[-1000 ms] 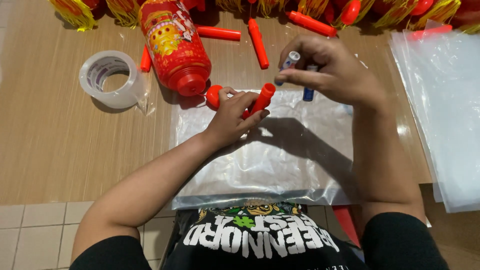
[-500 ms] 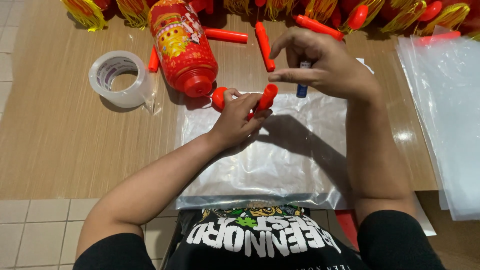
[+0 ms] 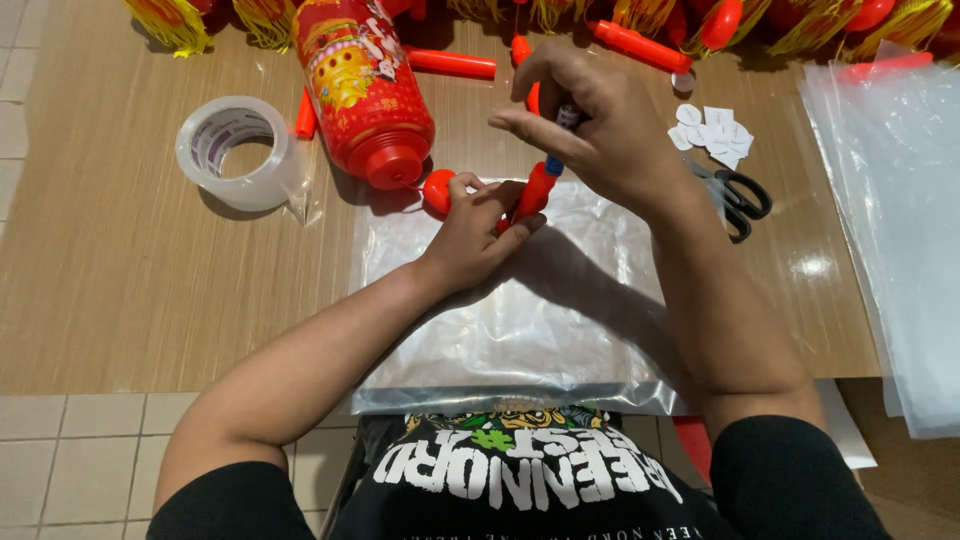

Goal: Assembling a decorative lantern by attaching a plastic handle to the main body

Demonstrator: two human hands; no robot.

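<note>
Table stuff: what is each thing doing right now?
Red stick: held in the left hand.
Right hand: pinching a small blue-tipped thing at the stick's top.
Red lantern: lying on its side.
Tape roll: flat, untouched.
Scissors: closed, lying flat.
Plastic bag: flat under the hands.

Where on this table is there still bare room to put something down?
Bare table lies below the tape roll, left of the clear bag. A smaller patch sits below the scissors, before the bag stack. The far edge is crowded: lantern, red sticks, tassels, paper bits.
</note>
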